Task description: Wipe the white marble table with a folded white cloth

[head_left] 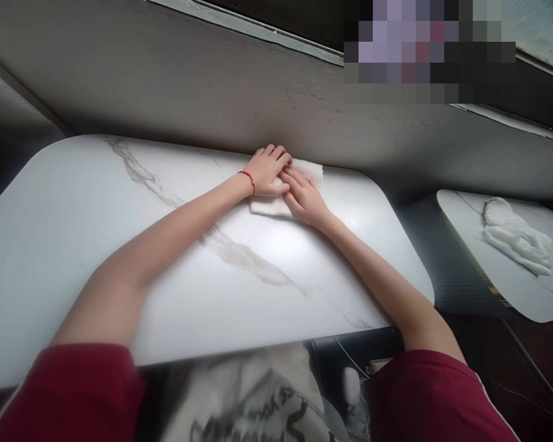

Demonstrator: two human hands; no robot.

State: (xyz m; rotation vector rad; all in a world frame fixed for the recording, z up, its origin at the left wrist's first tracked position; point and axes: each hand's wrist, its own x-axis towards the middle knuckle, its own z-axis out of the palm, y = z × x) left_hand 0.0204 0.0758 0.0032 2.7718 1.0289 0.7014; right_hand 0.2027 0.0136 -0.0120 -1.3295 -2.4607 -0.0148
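A white cloth [270, 207] lies on the white tabletop [55, 245], close to its far edge and a little right of the middle of the view. Part of it shows below the hands, and another part, with an uneven edge, reaches out beyond them toward the wall [188, 92].

The left hand [268, 173] rests palm down on the cloth, its grip laid out flat with the fingers slightly bent and a little apart. The right hand [306, 199] is also palm down on it, its grip flattened, fingers lying side by side and pointing toward the left hand. The two hands meet, the left fingertips just beside or over the right ones; which of the two is hard to tell.

A thin red bracelet [247, 182] circles the left wrist. Both arms stretch forward from dark red sleeves [90, 393]. A grey-brown vein pattern [246, 258] runs slantwise across the tabletop, partly covered by the left arm.

To the right, well apart from the hands, a second tabletop [470, 258] carries a crumpled white cloth bundle [516, 236]. Below the near edge is pale fabric [253, 399] with dark lettering, somewhat blurred. At the upper right, a pixelated patch [424, 52] hides what is behind it.
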